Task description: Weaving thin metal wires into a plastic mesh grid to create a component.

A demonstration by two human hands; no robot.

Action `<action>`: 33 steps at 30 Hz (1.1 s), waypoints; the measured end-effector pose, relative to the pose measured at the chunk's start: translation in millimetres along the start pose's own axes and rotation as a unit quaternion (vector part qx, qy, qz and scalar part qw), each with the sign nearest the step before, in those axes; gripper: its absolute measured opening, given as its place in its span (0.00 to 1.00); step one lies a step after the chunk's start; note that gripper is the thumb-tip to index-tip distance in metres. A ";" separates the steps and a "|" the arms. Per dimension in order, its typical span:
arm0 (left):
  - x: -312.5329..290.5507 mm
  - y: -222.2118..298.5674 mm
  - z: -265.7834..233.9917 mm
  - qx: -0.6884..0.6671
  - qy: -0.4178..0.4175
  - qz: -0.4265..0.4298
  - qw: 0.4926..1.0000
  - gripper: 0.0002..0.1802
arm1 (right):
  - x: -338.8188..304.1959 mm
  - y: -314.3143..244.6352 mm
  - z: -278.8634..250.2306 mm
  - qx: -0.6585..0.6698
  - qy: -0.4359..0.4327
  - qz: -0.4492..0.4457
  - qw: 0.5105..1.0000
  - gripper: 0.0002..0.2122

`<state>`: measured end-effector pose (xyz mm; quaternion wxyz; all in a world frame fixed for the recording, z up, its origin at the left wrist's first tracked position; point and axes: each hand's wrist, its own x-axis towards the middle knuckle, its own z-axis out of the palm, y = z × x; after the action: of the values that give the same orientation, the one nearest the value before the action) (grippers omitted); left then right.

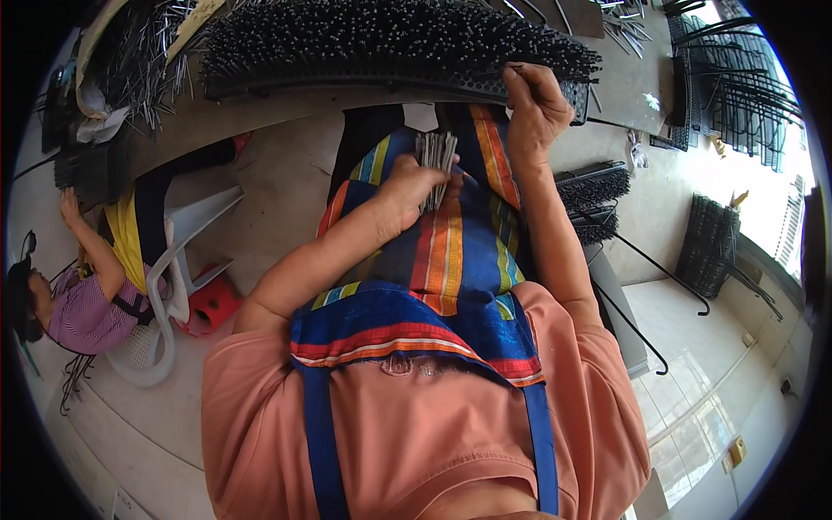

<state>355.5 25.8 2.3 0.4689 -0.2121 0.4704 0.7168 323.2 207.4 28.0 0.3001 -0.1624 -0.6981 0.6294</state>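
Note:
My left hand (407, 189) is wrapped around a bundle of thin grey metal rods (437, 152), held upright over my striped apron (446, 251). Ahead of me lies a long, slightly curved black rack (347, 84) with rows of holes along its front edge. It is densely filled with short dark upright pins (390, 43). At the rack's right end my right hand (542, 108) is raised, thumb and forefinger pinched together close to the holes. Whatever small dark piece sits between those fingertips is too small to make out.
Loose metal rods (156, 78) lie heaped at the table's far left. On the left, a co-worker (95, 303) sits on a white plastic chair (156, 347) beside a red stool (211, 308). To my right stand bristly black racks (594, 195) with long hooked rods (663, 269) and stacked black wire frames (711, 243).

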 end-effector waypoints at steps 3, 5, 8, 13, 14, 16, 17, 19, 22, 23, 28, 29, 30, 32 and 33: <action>-6.3 2.1 -0.5 0.039 -0.028 0.017 0.999 0.09 | 5.1 12.0 5.0 -0.069 -0.015 -0.106 0.992 0.04; -8.5 4.7 -1.8 0.003 -0.024 0.024 0.999 0.08 | 3.5 12.0 7.5 -0.093 -0.034 -0.112 0.989 0.04; -6.2 7.0 -1.3 -0.044 -0.012 0.029 0.999 0.10 | 0.5 8.9 9.3 -0.072 -0.032 -0.056 0.995 0.04; 0.2 9.5 -1.4 -0.070 -0.015 0.005 0.997 0.11 | 2.2 7.9 14.4 -0.166 -0.056 -0.145 0.974 0.05; -0.5 10.2 -0.3 -0.075 -0.012 0.005 0.997 0.09 | 2.5 6.2 15.4 -0.217 -0.061 -0.164 0.960 0.05; -0.6 12.4 1.3 -0.080 -0.008 0.006 0.997 0.07 | 2.8 0.9 16.4 -0.217 -0.053 -0.141 0.964 0.06; 0.6 13.5 1.6 -0.082 -0.008 0.010 0.997 0.06 | 2.6 -0.3 16.5 -0.218 -0.043 -0.119 0.968 0.06; 1.2 18.6 3.7 -0.085 -0.008 0.013 0.996 0.06 | 3.6 5.6 14.5 -0.230 -0.057 -0.135 0.962 0.06; 3.7 25.9 8.1 -0.102 0.003 0.015 0.995 0.06 | 4.8 8.5 11.2 -0.270 -0.082 -0.168 0.945 0.05; 7.0 25.8 7.8 -0.105 -0.001 0.026 0.994 0.06 | 5.4 6.5 11.7 -0.296 -0.094 -0.184 0.932 0.05; 17.5 28.2 7.5 -0.107 -0.006 0.023 0.994 0.08 | 7.8 -7.1 13.4 -0.447 -0.149 -0.242 0.848 0.09; 17.9 28.5 7.9 -0.100 -0.008 0.024 0.995 0.08 | 9.5 -6.8 13.3 -0.482 -0.173 -0.263 0.818 0.11; 18.2 29.0 8.2 -0.093 -0.011 0.025 0.995 0.08 | 10.7 -4.8 12.2 -0.483 -0.171 -0.262 0.818 0.11; 17.2 28.9 7.9 -0.101 -0.015 0.023 0.995 0.09 | 10.2 -2.3 8.9 -0.494 -0.178 -0.313 0.792 0.14; 16.7 28.5 8.1 -0.109 -0.019 0.022 0.994 0.09 | 7.8 -3.2 6.0 -0.494 -0.176 -0.312 0.792 0.14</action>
<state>323.9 37.5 7.2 0.4359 -0.2379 0.3847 0.7781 313.9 206.9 32.7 0.2307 0.0520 -0.9676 0.0886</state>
